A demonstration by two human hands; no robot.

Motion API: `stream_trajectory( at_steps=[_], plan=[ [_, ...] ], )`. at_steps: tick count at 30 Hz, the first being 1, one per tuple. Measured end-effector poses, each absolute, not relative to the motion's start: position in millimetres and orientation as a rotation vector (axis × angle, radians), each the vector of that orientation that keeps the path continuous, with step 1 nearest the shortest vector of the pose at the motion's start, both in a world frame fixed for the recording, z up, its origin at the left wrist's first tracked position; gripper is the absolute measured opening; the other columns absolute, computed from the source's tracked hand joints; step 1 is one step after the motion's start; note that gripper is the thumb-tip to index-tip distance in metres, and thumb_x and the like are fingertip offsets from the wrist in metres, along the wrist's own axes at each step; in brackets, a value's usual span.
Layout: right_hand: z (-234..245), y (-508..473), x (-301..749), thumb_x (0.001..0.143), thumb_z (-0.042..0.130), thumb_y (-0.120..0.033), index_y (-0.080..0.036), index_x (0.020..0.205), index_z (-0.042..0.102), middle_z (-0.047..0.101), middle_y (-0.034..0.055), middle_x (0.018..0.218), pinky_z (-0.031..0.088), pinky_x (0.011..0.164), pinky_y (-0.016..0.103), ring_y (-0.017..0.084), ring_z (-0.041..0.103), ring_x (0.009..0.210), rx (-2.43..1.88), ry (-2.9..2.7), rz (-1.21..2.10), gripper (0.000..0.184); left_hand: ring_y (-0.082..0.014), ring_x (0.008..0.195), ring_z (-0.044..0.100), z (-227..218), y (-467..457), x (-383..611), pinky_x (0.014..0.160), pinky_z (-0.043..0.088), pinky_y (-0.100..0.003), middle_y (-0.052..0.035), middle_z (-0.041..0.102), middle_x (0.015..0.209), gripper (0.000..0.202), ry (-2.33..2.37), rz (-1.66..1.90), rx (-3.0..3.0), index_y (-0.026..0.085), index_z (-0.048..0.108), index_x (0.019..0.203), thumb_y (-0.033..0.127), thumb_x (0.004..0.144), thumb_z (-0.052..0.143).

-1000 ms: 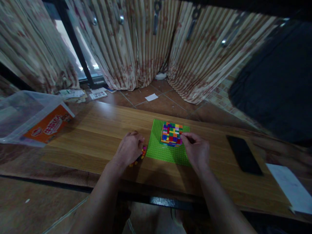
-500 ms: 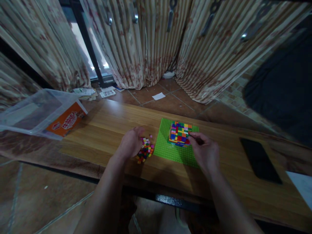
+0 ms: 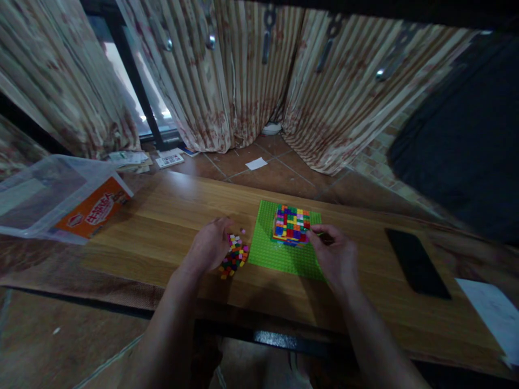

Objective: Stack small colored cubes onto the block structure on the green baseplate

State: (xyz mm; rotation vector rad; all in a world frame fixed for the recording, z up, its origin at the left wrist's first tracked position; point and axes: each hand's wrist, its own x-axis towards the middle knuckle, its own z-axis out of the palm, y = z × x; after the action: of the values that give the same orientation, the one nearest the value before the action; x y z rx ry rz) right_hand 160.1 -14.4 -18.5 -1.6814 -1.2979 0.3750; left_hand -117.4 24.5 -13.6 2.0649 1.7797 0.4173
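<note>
A block built of many coloured toy bricks (image 3: 290,226) stands on a green studded baseplate (image 3: 263,251). My right hand (image 3: 334,254) is at the block's right side, thumb and forefinger pinched at its upper edge on a small toy brick, mostly hidden by the fingertips. To the left of the baseplate lies a heap of small loose bricks (image 3: 235,256) in mixed colours. My left hand (image 3: 208,246) rests beside this heap, its fingers loosely curved and apart, with nothing visible in them. One pink brick (image 3: 243,230) lies just off the heap.
A clear plastic bin (image 3: 52,178) with an orange label stands at the left end of the wooden table (image 3: 162,216). On the right lie a black phone-like slab (image 3: 417,263) and a white paper sheet (image 3: 488,308). Striped curtains (image 3: 243,81) hang behind.
The whole view has shifted, so things appear slightly further left and lower. My right hand stays at the block's right edge, and my left hand stays beside the heap.
</note>
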Motion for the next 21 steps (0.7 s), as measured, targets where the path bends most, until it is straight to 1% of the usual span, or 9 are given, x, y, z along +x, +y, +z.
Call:
stream_trajectory(
  at_steps=[4, 9, 12, 16, 18, 21],
  plan=[
    [-18.3, -14.6, 155.8, 0.078, 0.069, -0.042, -0.019, 0.085, 0.075, 0.074, 0.0076, 0.087, 0.052, 0.067, 0.035, 0.019, 0.063, 0.066, -1.678, -1.295, 0.377, 0.025, -0.0209, 0.105, 0.07, -10.7, 23.6, -117.3, 0.093, 0.053, -0.029, -0.0097, 0.074, 0.118, 0.043, 1.781, 0.412, 2.088, 0.018, 0.069, 0.119, 0.009, 0.087, 0.043],
    [-16.0, -15.2, 152.1, 0.083, 0.064, -0.042, -0.02, 0.085, 0.075, 0.073, 0.0069, 0.086, 0.051, 0.068, 0.035, 0.019, 0.062, 0.066, -1.665, -1.366, 0.352, 0.024, -0.0212, 0.106, 0.07, -6.5, 21.8, -116.0, 0.094, 0.053, -0.029, -0.0099, 0.074, 0.119, 0.041, 1.785, 0.392, 2.075, 0.017, 0.069, 0.117, 0.008, 0.087, 0.043],
    [-15.7, -14.5, 152.3, 0.086, 0.06, -0.042, -0.02, 0.084, 0.073, 0.072, 0.0075, 0.086, 0.05, 0.07, 0.035, 0.02, 0.063, 0.07, -1.693, -1.41, 0.334, 0.026, -0.0229, 0.107, 0.07, -7.4, 21.4, -115.9, 0.096, 0.053, -0.032, -0.0115, 0.074, 0.119, 0.04, 1.768, 0.42, 2.066, 0.016, 0.069, 0.117, 0.01, 0.089, 0.041],
    [-14.7, -13.9, 151.9, 0.09, 0.051, -0.045, -0.02, 0.085, 0.07, 0.071, 0.0096, 0.088, 0.049, 0.072, 0.037, 0.024, 0.065, 0.078, -1.708, -1.508, 0.231, 0.032, -0.0257, 0.112, 0.069, -7.9, 21.3, -115.9, 0.1, 0.052, -0.036, -0.0136, 0.072, 0.122, 0.04, 1.752, 0.427, 2.053, 0.014, 0.069, 0.118, 0.01, 0.089, 0.041],
    [-13.6, -14.5, 152.6, 0.091, 0.05, -0.046, -0.02, 0.087, 0.069, 0.072, 0.0098, 0.086, 0.049, 0.071, 0.038, 0.025, 0.066, 0.076, -1.72, -1.502, 0.203, 0.033, -0.0252, 0.112, 0.069, -6.8, 21.2, -115.7, 0.1, 0.052, -0.035, -0.0136, 0.072, 0.122, 0.041, 1.757, 0.419, 2.039, 0.013, 0.068, 0.119, 0.01, 0.089, 0.041],
    [-12.1, -15.6, 156.2, 0.091, 0.053, -0.045, -0.02, 0.09, 0.07, 0.074, 0.0085, 0.082, 0.05, 0.069, 0.037, 0.024, 0.067, 0.072, -1.737, -1.428, 0.233, 0.031, -0.0238, 0.111, 0.069, -5.3, 21.0, -115.5, 0.1, 0.052, -0.033, -0.0127, 0.072, 0.121, 0.04, 1.751, 0.426, 2.041, 0.014, 0.068, 0.119, 0.01, 0.089, 0.041]
  ],
)
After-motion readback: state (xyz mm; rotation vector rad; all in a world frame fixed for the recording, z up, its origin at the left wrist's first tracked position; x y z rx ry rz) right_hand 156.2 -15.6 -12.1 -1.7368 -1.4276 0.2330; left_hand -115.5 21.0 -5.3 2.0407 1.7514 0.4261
